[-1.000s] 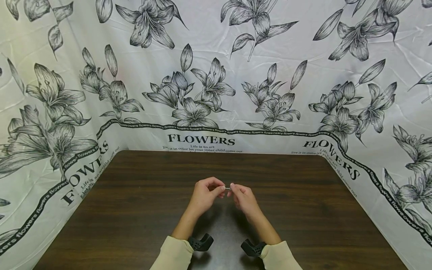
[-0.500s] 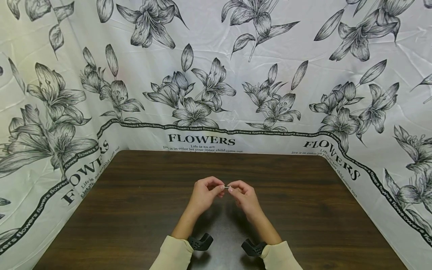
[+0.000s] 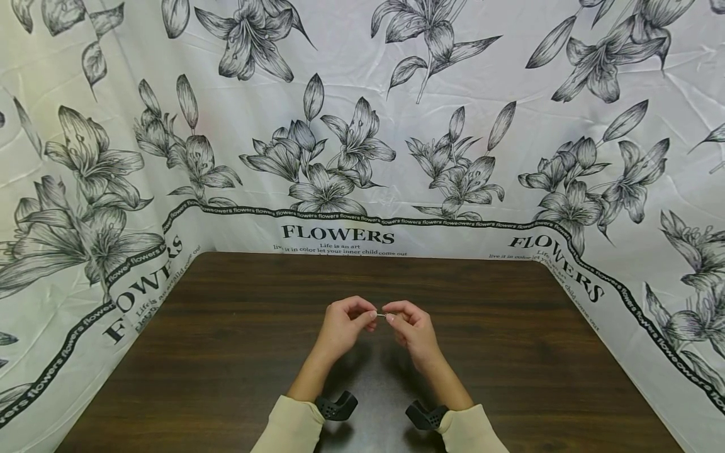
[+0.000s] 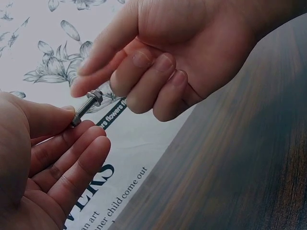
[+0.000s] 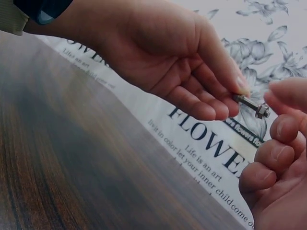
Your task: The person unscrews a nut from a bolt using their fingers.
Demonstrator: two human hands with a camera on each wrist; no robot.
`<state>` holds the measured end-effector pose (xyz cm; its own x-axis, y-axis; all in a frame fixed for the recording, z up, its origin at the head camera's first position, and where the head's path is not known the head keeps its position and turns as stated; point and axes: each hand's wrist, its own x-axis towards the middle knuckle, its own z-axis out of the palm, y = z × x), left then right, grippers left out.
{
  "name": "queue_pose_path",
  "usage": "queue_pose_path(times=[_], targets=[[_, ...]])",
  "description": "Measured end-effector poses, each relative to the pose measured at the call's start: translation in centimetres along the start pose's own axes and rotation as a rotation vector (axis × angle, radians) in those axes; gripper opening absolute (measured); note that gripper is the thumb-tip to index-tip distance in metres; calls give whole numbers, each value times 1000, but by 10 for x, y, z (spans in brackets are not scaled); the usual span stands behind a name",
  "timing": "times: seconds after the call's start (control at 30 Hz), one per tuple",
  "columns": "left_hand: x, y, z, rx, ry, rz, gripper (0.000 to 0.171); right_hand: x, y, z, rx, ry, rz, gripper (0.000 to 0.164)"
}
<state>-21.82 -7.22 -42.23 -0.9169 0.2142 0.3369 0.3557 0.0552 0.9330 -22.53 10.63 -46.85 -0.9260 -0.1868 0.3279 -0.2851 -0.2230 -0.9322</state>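
A small metal bolt is pinched by its head end between the thumb and fingers of my left hand. Near the bolt's other end sits a nut, with a short bit of thread showing past it. My right hand is beside that end, its thumb and index finger parted and seemingly just clear of the nut. In the left wrist view the other right-hand fingers are curled toward the palm. Both hands are above the table, and the bolt lies roughly level between them.
The dark wood-grain table spreads under both hands. A white cloth printed with lilies and lettering hangs along its back and sides. Each wrist carries a black camera mount.
One second ago my right thumb and index finger were close together at the bolt's end; now they are apart. My left hand keeps its hold and has barely moved.
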Motion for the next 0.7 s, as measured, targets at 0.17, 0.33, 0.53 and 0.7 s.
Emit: queue_pose_path(times=[0.17,0.33,0.53,0.7], targets=[[0,-1,0,-6,-1,-1,3,2,-2,0,-83,37,102,29],[0,0,0,-14,9,-4,2,-1,-19,7,-146,13,215,40],[0,2,1,-8,3,0,3,-3,-30,13,-149,4,238,39],[-1,3,1,-7,4,6,3,-3,-31,13,-126,5,240,28]])
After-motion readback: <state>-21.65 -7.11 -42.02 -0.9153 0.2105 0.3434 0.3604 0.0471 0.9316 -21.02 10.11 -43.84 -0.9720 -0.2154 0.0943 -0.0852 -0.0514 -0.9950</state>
